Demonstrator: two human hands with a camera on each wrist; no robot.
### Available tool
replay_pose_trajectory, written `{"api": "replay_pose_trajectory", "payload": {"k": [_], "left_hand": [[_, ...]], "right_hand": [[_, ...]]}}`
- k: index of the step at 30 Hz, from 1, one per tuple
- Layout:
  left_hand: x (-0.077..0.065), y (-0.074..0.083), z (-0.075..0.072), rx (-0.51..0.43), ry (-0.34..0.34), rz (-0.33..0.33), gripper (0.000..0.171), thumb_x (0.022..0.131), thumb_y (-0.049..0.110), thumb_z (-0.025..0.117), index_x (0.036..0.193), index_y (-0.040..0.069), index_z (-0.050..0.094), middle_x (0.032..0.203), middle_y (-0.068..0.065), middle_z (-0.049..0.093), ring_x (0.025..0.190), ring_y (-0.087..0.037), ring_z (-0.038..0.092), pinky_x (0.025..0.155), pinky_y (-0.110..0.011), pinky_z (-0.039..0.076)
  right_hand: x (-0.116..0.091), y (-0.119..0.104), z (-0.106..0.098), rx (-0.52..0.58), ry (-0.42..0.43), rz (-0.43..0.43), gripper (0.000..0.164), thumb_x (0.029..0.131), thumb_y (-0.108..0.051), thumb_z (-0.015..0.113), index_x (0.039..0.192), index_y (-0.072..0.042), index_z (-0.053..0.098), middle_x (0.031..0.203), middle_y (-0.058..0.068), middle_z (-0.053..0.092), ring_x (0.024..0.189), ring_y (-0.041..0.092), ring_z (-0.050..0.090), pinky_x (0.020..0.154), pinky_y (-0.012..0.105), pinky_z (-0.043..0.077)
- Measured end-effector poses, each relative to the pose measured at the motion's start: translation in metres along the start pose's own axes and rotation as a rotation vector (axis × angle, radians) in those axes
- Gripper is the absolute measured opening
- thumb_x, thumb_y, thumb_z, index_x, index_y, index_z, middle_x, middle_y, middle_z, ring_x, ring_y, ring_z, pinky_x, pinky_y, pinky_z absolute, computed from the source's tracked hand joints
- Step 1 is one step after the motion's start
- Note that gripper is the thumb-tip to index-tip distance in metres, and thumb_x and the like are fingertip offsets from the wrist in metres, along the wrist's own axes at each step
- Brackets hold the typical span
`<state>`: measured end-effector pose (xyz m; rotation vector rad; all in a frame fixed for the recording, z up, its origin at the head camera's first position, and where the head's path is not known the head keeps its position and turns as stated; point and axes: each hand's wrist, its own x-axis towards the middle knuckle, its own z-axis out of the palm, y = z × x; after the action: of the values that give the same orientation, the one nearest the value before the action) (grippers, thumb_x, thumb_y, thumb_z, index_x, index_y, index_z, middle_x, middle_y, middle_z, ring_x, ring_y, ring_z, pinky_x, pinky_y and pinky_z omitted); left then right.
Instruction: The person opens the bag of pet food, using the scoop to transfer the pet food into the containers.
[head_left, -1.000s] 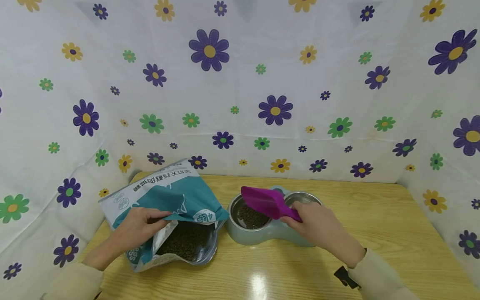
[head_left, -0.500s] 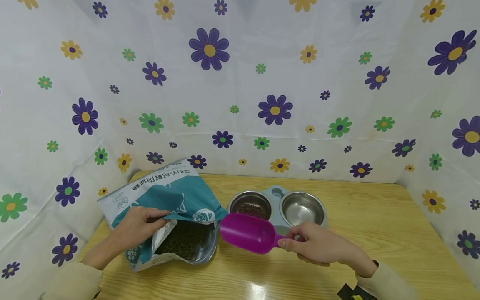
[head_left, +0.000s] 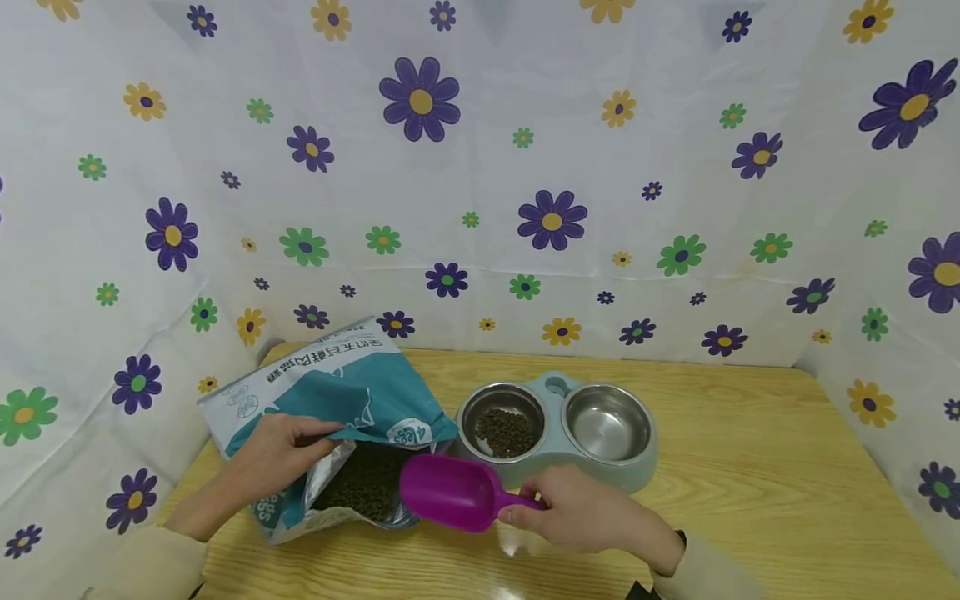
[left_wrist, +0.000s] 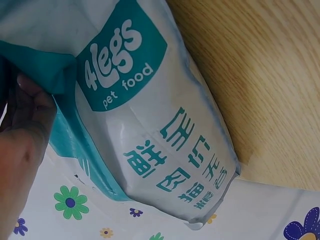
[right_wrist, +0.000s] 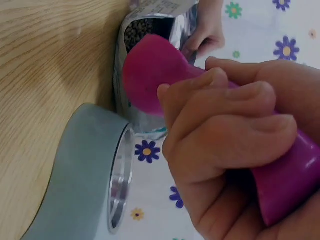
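Note:
My left hand [head_left: 281, 458] pinches the upper edge of a teal and white pet food bag [head_left: 390, 375] and holds its mouth up. Brown kibble [head_left: 360, 483] shows inside the opening. With fingers wrapped round its handle, my right hand [head_left: 581, 510] holds a purple scoop [head_left: 450, 492], whose bowl looks bare and overlaps the right side of the bag's mouth. Behind the scoop stands a pale blue-green double pet bowl [head_left: 553, 417]. Its left steel bowl has a small heap of kibble [head_left: 506, 432] in it; the right steel bowl [head_left: 606, 425] shows bare metal.
Everything stands on a light wooden table [head_left: 727, 442]. A white cloth with printed flowers [head_left: 480, 167] hangs along the back and both sides. The bag lies close against the left end of the double bowl.
My right hand has brought the scoop from over the left bowl down and leftward to the bag's mouth, turning it hollow side up. My left hand keeps its hold on the bag.

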<state>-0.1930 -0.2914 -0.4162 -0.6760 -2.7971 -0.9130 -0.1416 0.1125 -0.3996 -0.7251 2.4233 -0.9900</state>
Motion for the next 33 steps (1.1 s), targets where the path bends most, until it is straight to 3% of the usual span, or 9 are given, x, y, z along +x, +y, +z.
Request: {"api": "replay_pose_trajectory", "payload": {"k": [4, 13, 18, 21, 27, 33], "left_hand": [[0.000, -0.001, 0.001, -0.001, 0.013, 0.021, 0.022, 0.092, 0.003, 0.071, 0.113, 0.002, 0.079, 0.073, 0.008, 0.073, 0.048, 0.005, 0.041, 0.047, -0.022, 0.038], [-0.001, -0.002, 0.003, 0.022, 0.039, 0.051, 0.022, 0.091, 0.002, 0.072, 0.111, 0.002, 0.080, 0.063, 0.015, 0.063, 0.047, 0.006, 0.037, 0.046, -0.021, 0.036], [0.000, -0.001, 0.003, 0.021, 0.036, 0.050, 0.022, 0.090, 0.001, 0.072, 0.111, 0.001, 0.080, 0.063, 0.015, 0.063, 0.047, 0.006, 0.036, 0.045, -0.021, 0.035], [0.000, 0.000, 0.003, 0.018, 0.036, 0.039, 0.022, 0.090, 0.001, 0.072, 0.110, 0.001, 0.080, 0.064, 0.013, 0.065, 0.048, 0.006, 0.037, 0.045, -0.021, 0.035], [-0.001, 0.002, 0.002, 0.012, 0.004, -0.005, 0.023, 0.091, 0.003, 0.072, 0.112, 0.002, 0.079, 0.064, 0.013, 0.064, 0.050, 0.005, 0.039, 0.047, -0.020, 0.037], [-0.001, -0.001, 0.004, 0.015, 0.040, 0.032, 0.022, 0.089, 0.001, 0.072, 0.110, 0.002, 0.080, 0.067, 0.012, 0.068, 0.048, 0.006, 0.037, 0.046, -0.021, 0.036]], "right_hand": [[0.002, -0.016, 0.014, -0.163, 0.075, -0.044, 0.036, 0.099, -0.039, 0.066, 0.071, -0.017, 0.059, 0.056, -0.013, 0.045, 0.050, -0.001, 0.040, 0.048, 0.019, 0.034], [0.009, -0.059, 0.043, -0.615, 0.183, 0.011, 0.027, 0.097, -0.037, 0.070, 0.083, -0.014, 0.067, 0.066, -0.006, 0.055, 0.058, 0.008, 0.048, 0.052, 0.025, 0.041], [0.023, -0.071, 0.053, -0.744, 0.166, -0.013, 0.012, 0.097, -0.024, 0.068, 0.086, -0.018, 0.067, 0.075, -0.005, 0.061, 0.063, 0.009, 0.050, 0.053, 0.027, 0.044], [0.034, -0.073, 0.055, -0.658, 0.128, 0.018, 0.016, 0.098, -0.025, 0.066, 0.086, -0.016, 0.068, 0.074, -0.004, 0.059, 0.062, 0.010, 0.049, 0.053, 0.028, 0.044], [0.045, -0.061, 0.047, -0.303, 0.050, 0.091, 0.039, 0.098, -0.038, 0.067, 0.068, -0.014, 0.060, 0.057, -0.005, 0.051, 0.047, 0.007, 0.046, 0.045, 0.024, 0.040], [0.045, -0.042, 0.037, 0.060, -0.052, 0.160, 0.050, 0.100, -0.041, 0.065, 0.059, -0.015, 0.053, 0.043, -0.006, 0.040, 0.031, 0.008, 0.037, 0.034, 0.023, 0.030]]}}
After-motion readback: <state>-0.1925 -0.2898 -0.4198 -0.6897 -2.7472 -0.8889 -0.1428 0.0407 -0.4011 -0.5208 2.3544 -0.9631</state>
